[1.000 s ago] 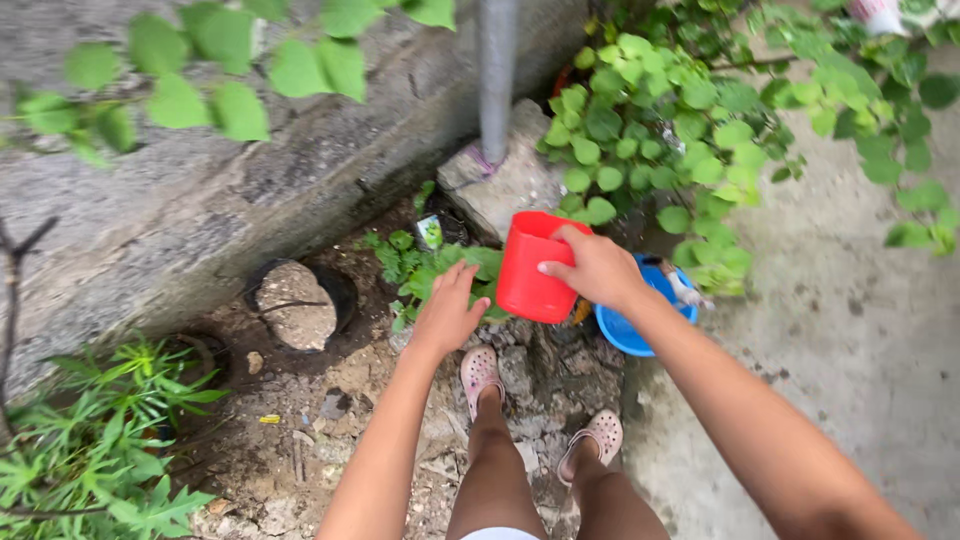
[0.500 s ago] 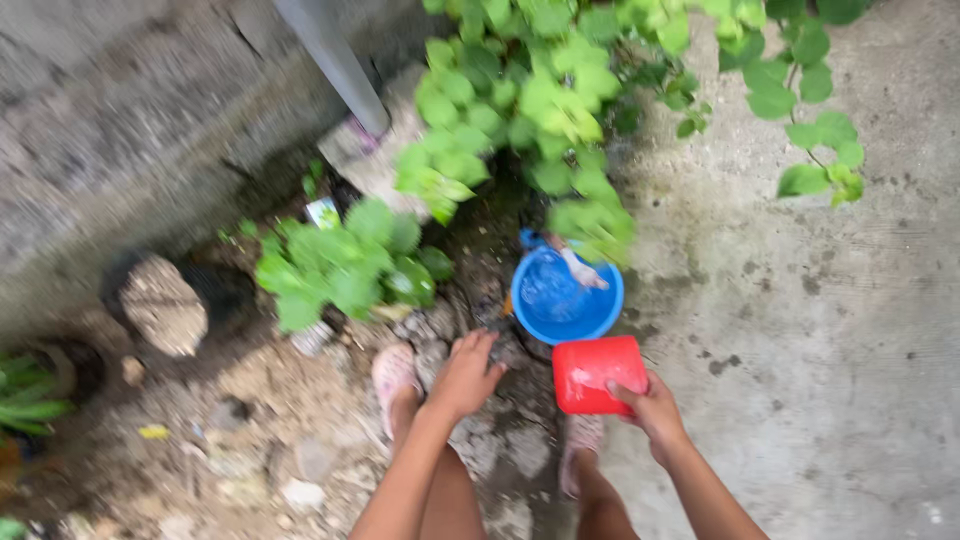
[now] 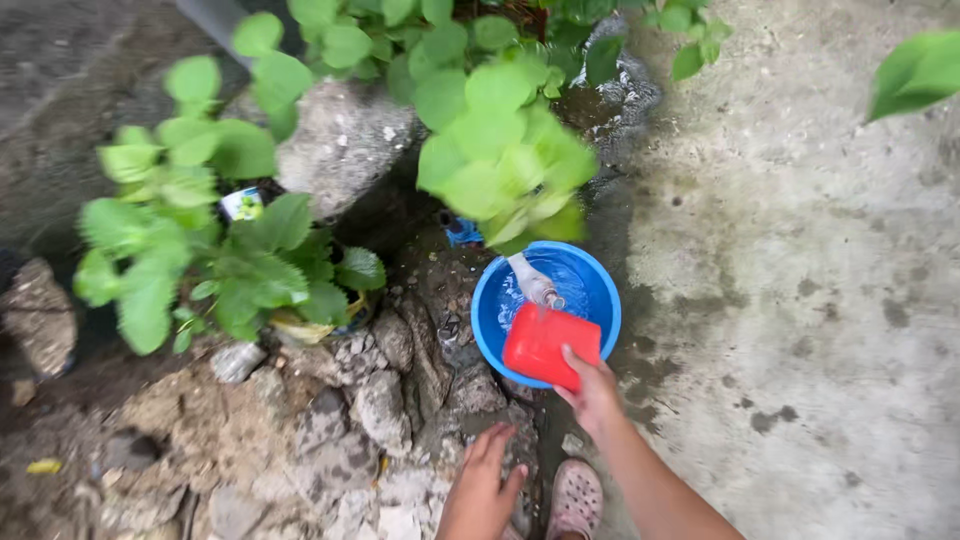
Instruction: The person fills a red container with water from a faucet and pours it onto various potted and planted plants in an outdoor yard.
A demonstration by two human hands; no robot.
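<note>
The red cup (image 3: 550, 345) gripped in the right hand (image 3: 592, 392) looks like smooth plastic with a dull sheen. Just beyond the grip, the blue bucket (image 3: 600, 290) is glossy plastic, its inside wet and shining. The bottle (image 3: 533, 282) lying in it seems clear plastic. Left of the grip, the rocks (image 3: 380, 400) look rough and matt. To the right, the concrete ground (image 3: 800, 300) is coarse, pitted and damp-stained.

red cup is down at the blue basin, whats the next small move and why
Probably tip the red cup lower, so its mouth dips into the water. The right hand holds it at the near rim of the blue basin, where water is visible. The left hand is free, hovering over the rocks.
</note>
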